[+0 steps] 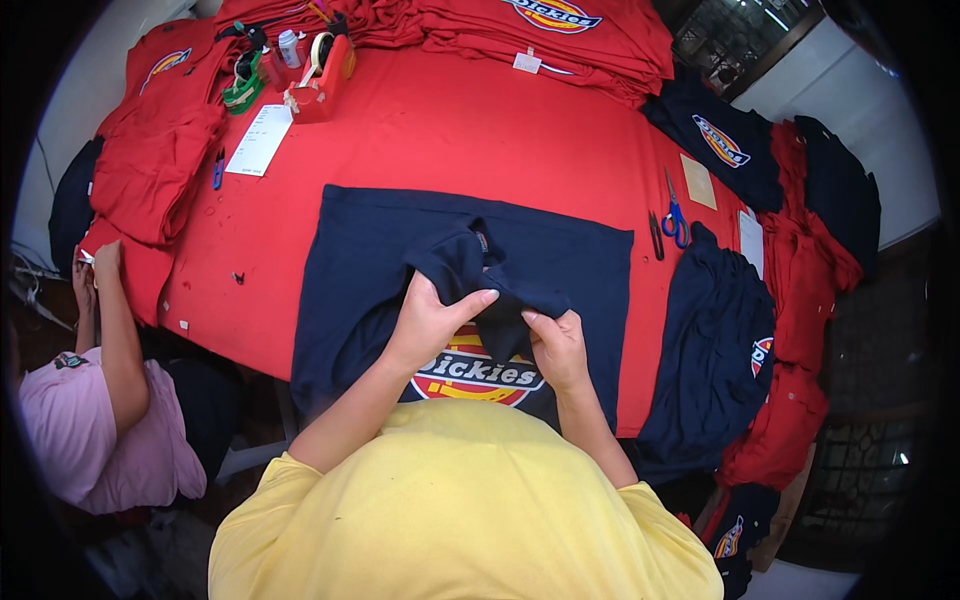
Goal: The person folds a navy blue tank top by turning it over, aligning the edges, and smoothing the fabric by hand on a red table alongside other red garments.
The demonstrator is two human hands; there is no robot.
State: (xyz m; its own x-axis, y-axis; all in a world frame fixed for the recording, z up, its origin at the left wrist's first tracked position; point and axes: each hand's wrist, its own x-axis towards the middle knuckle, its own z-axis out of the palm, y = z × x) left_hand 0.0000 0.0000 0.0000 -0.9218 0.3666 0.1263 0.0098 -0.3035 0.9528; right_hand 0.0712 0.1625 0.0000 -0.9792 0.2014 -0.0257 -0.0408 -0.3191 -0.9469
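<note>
A dark navy T-shirt (350,260) with a red, yellow and white chest print lies spread on the red-covered table, right in front of me. Its neck end is lifted and bunched between my hands. My left hand (435,318) is closed on the collar fabric, the thumb on top and the fingers hidden under the cloth. On the other side, my right hand (558,345) pinches the same raised fabric between thumb and fingers. A small label shows inside the neck opening, above and between the hands.
Blue-handled scissors (677,222) and dark thread snips (656,236) lie at right, beside a navy shirt pile (705,350). A red tape dispenser (318,90) and paper sheet (260,140) sit far left. Red shirts (560,50) line the back. A co-worker in pink (110,420) handles red fabric at left.
</note>
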